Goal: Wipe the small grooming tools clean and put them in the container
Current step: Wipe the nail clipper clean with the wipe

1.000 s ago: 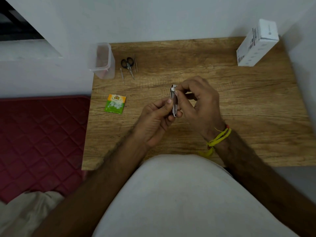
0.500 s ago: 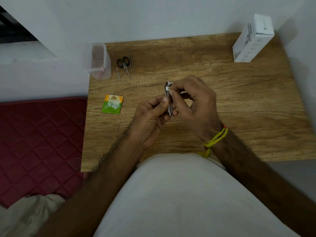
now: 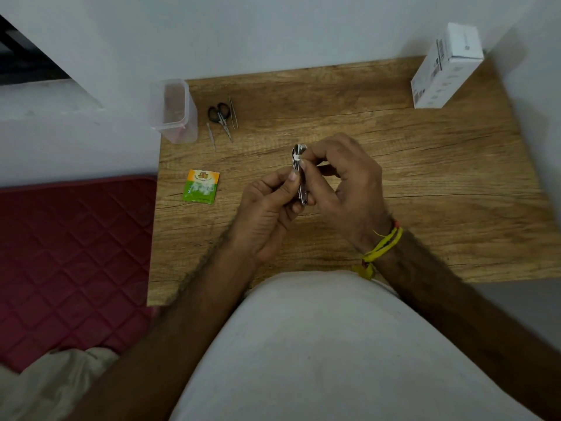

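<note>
Wood-grain table (image 3: pixel 425 183) fills the middle of the view, with both hands held just above its centre. The left hand (image 3: pixel 267 208) pinches the lower part of a metal clipper (image 3: pixel 300 180) between thumb and curled fingers, holding it roughly upright with its far end pointing away from the person. The right hand (image 3: pixel 343 183) pinches a small white wipe (image 3: pixel 299 154) between thumb and forefinger and presses it against the upper end of the clipper; its other fingers are curled behind. A yellow thread band (image 3: pixel 384 246) circles the right wrist.

At the table's far left corner stands a clear plastic container (image 3: pixel 174 113), upright and open at the top. Just to its right three more tools lie flat on the wood: a thin metal pick (image 3: pixel 211 135) nearest the container, black-handled scissors (image 3: pixel 221 117) next to it, and tweezers (image 3: pixel 233 113) beside the scissors. Nearer the person along the left edge lies a green and orange sachet (image 3: pixel 201 186), well apart from the hands. A white box (image 3: pixel 446 66) sits at the far right corner. A red quilted mat (image 3: pixel 69 253) lies left of the table.
</note>
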The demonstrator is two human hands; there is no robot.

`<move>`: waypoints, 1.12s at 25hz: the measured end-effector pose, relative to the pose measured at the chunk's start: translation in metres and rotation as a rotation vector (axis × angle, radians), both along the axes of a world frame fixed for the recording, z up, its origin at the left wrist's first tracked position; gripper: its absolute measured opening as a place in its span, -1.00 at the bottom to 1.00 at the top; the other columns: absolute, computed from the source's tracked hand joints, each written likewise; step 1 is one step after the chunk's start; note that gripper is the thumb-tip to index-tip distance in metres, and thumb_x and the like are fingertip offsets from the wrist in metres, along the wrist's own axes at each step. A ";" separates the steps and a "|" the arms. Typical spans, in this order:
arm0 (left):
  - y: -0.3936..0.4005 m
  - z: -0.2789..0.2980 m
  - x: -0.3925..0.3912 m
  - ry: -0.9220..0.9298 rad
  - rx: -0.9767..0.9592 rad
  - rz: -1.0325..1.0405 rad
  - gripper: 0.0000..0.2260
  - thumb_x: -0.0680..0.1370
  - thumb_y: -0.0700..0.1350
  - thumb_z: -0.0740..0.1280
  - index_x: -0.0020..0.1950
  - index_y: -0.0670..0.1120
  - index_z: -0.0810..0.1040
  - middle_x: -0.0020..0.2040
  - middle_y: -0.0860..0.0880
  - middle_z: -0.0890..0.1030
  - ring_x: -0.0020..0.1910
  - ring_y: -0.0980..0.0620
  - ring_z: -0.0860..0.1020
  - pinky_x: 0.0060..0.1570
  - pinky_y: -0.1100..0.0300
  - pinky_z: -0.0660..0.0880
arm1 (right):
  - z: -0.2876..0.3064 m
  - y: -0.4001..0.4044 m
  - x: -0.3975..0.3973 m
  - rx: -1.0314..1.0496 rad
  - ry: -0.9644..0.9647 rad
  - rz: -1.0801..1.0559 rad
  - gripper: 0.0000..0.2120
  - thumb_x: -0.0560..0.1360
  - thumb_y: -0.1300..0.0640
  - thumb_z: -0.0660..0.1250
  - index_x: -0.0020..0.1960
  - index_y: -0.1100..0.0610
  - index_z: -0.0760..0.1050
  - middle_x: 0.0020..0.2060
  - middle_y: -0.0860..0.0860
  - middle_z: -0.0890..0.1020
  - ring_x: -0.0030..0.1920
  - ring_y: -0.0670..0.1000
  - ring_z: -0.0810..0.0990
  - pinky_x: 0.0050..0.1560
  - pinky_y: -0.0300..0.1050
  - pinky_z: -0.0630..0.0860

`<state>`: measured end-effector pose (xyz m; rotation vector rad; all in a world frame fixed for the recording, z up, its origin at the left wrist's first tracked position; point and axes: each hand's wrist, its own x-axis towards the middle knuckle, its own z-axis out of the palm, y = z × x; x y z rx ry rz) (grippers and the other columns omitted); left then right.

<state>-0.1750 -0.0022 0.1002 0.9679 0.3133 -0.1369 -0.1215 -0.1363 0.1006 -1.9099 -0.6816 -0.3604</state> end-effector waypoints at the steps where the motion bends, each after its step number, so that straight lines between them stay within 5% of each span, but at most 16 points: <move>1: 0.000 0.000 0.000 -0.002 -0.002 0.000 -0.83 0.55 -0.17 0.30 0.06 -0.23 0.58 -0.23 -0.05 0.64 -0.31 0.13 0.59 -0.36 0.38 0.46 | 0.000 0.000 -0.001 -0.001 0.001 -0.001 -0.98 0.53 0.39 0.40 -0.06 0.34 0.60 -0.13 0.13 0.61 -0.09 0.03 0.58 -0.10 -0.23 0.57; 5: -0.002 0.001 0.001 -0.012 0.015 -0.009 -0.87 0.58 -0.19 0.28 0.03 -0.22 0.57 -0.23 -0.06 0.65 -0.31 0.12 0.60 -0.36 0.38 0.44 | 0.004 0.004 0.003 0.064 0.043 -0.160 -0.98 0.55 0.33 0.40 -0.05 0.30 0.59 -0.14 0.04 0.60 -0.10 -0.07 0.57 -0.12 -0.34 0.51; 12: 0.002 -0.004 0.000 0.008 0.100 0.007 -0.79 0.55 -0.18 0.32 0.11 -0.28 0.57 -0.22 -0.09 0.65 -0.32 0.07 0.59 -0.34 0.34 0.47 | 0.004 0.003 0.013 -0.061 0.058 -0.030 -0.96 0.57 0.31 0.35 -0.06 0.28 0.57 -0.13 0.10 0.59 -0.09 0.04 0.56 -0.14 -0.24 0.50; 17: 0.000 -0.004 0.000 -0.006 0.106 0.005 -0.80 0.55 -0.18 0.32 0.10 -0.27 0.58 -0.21 -0.09 0.65 -0.32 0.07 0.60 -0.33 0.34 0.47 | 0.005 0.003 0.012 -0.067 0.048 -0.030 -0.97 0.56 0.33 0.35 -0.05 0.29 0.57 -0.12 0.11 0.59 -0.08 0.00 0.55 -0.13 -0.41 0.45; 28: 0.001 0.002 0.002 0.059 -0.062 0.003 -0.85 0.64 -0.24 0.21 0.04 -0.24 0.56 -0.25 -0.06 0.64 -0.35 0.13 0.59 -0.41 0.41 0.45 | 0.001 0.004 0.004 0.059 0.112 -0.040 -0.97 0.55 0.34 0.39 -0.06 0.30 0.59 -0.12 0.09 0.62 -0.08 -0.02 0.61 -0.09 -0.24 0.56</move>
